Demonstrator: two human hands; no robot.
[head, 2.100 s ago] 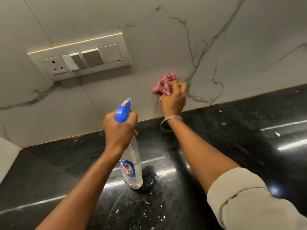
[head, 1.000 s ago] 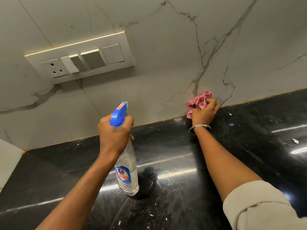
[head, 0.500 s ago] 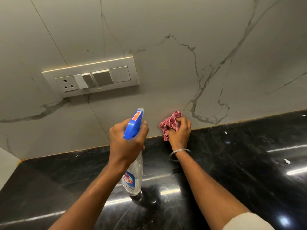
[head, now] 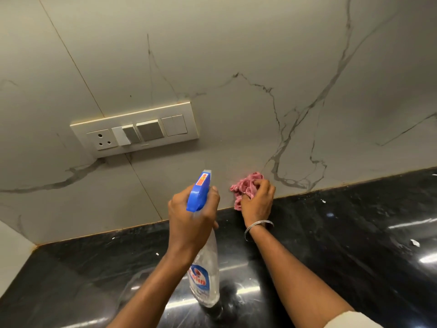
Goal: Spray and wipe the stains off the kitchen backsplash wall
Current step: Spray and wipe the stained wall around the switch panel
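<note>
Backsplash wall (head: 212,55) was apparently mid-wipe: right grip (head: 257,202) clutched the pink cloth (head: 246,183) against it, left grip (head: 191,221) clasped the spray bottle (head: 204,280); next probably called for fresh spray.

glossy black stone counter (head: 354,245), matt veined marble-look wall (head: 236,43), clear plastic bottle (head: 208,287), crumpled pink cloth (head: 246,185)

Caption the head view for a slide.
Right hand holds pink cloth against marble backsplash; left hand grips spray bottle over black counter.
</note>
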